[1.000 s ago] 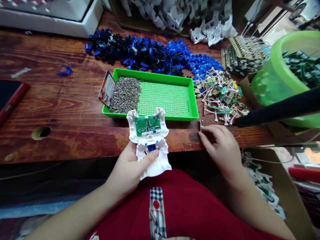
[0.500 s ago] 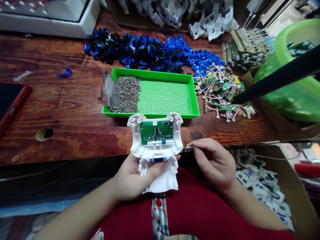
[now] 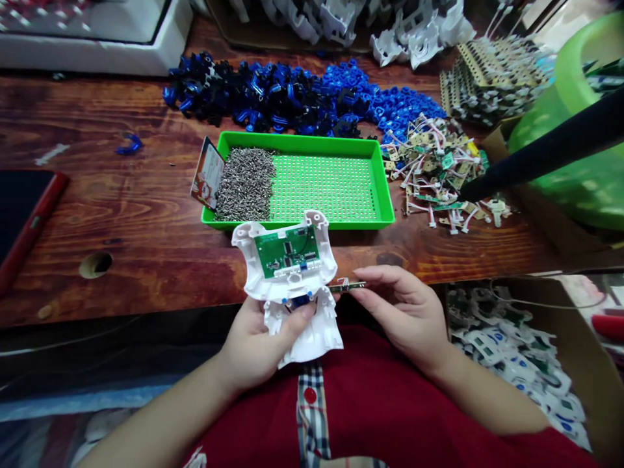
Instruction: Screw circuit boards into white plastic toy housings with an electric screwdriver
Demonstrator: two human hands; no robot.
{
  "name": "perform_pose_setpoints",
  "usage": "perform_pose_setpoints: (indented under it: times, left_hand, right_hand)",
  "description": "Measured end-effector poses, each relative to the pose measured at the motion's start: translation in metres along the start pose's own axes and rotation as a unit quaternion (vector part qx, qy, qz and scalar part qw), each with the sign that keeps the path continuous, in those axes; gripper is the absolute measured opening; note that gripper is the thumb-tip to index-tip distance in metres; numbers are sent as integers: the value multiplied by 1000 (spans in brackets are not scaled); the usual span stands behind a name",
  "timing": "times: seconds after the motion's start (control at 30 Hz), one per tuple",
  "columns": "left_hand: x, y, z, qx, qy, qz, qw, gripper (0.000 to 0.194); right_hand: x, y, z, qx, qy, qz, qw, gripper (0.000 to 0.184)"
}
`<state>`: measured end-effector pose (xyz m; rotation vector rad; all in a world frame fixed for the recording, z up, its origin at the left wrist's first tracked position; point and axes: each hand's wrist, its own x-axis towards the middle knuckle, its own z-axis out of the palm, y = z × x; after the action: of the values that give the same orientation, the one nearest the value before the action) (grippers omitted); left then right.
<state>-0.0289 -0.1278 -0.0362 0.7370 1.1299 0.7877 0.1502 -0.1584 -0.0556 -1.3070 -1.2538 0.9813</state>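
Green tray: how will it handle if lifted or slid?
The green tray would probably lift left-heavy, since the metal screws are heaped at that end. Low and broad, it seems unlikely to tip when pushed flat. A tilt could send screws sliding right, and the card standing at the left end may fall.

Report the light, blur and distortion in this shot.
Head view: the top right corner is washed out, while the space under the table lies in deep shadow; the green bucket looks stretched near the frame's edge; print on the card is too soft to read; the green circuit board is clearer.
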Motion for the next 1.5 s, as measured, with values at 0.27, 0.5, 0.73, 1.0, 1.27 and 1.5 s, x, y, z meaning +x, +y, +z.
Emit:
perform_pose_setpoints:
  times: [0.27, 0.5, 0.73, 1.0, 1.27, 1.5]
  left_hand:
    - [2, -8, -10, 176, 31, 153, 972, 20]
    - [8, -6, -16, 310, -21, 261, 914, 12]
    - [3, 0, -7, 226, -9, 141, 964, 23]
    - [0, 4, -3, 63, 21, -7, 998, 46]
    - [9, 34, -2, -40, 42, -21, 998, 50]
    - [47, 70, 8, -46, -116, -28, 992, 17]
  right_hand:
    - [-3, 2, -4, -92, 23, -70, 993, 31]
    - [-4, 3, -5, -94, 17, -71, 993, 26]
    - [-7, 4, -5, -87, 26, -70, 993, 27]
    - [-3, 1, -6, -98, -3, -84, 992, 26]
    - [14, 0, -21, -59, 81, -76, 992, 19]
    - [39, 11, -37, 25, 201, -70, 977, 24]
